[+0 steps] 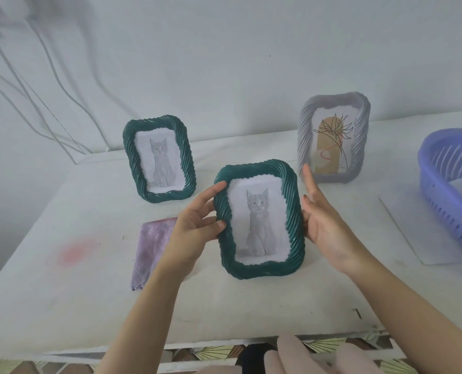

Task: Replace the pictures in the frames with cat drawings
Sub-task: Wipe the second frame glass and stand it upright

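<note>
A dark green twisted-rim frame (265, 269) with a grey cat drawing (257, 220) stands slightly tilted on the white table (76, 298), in the middle. My left hand (195, 228) grips its left edge, thumb on the front rim. Against the frame's right edge rests my right hand (327, 225), fingers straight and pointing up. A second green frame (131, 157) with a cat drawing stands behind on the left. At the back right stands a pale lilac frame (305, 125) that holds a flower line drawing.
A folded purple cloth (149, 247) lies left of my left wrist. A lilac plastic basket (437, 190) with paper inside sits on a white sheet (413, 238) at the right edge. Cables hang on the wall at the left. A pink stain (76, 252) marks the tabletop.
</note>
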